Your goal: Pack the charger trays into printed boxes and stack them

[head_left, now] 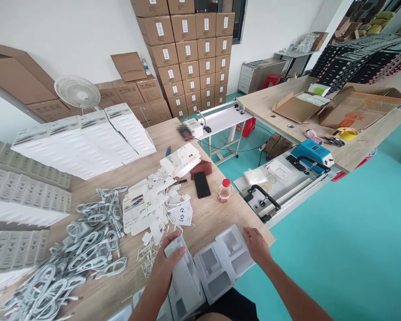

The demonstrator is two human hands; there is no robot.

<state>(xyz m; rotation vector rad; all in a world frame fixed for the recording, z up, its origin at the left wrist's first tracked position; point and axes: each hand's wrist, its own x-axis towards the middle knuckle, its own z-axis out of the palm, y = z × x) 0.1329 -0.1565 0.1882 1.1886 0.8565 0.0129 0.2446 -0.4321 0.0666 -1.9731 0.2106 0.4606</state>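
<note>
My left hand point(169, 256) is closed round the far end of a greyish-white moulded tray point(183, 281), thumb over its top face and fingers at its far side. Just right of it lie two more moulded trays with rectangular hollows, a nearer one point(214, 272) and one at the table's edge point(234, 249). The curled fingers of my right hand point(256, 244) grip the right rim of that outer tray; the fingertips are partly hidden. Beyond my left hand are a heap of small white tags point(158, 200) and some short white cable pieces point(149, 256).
Coiled white cables point(93, 245) cover the table's left part, beside stacked white boxes point(87, 142). A phone point(201, 185) and a red-lidded jar point(224, 191) stand ahead. To the right, beyond a gap, is a conveyor frame point(274, 183) with a blue machine point(312, 155).
</note>
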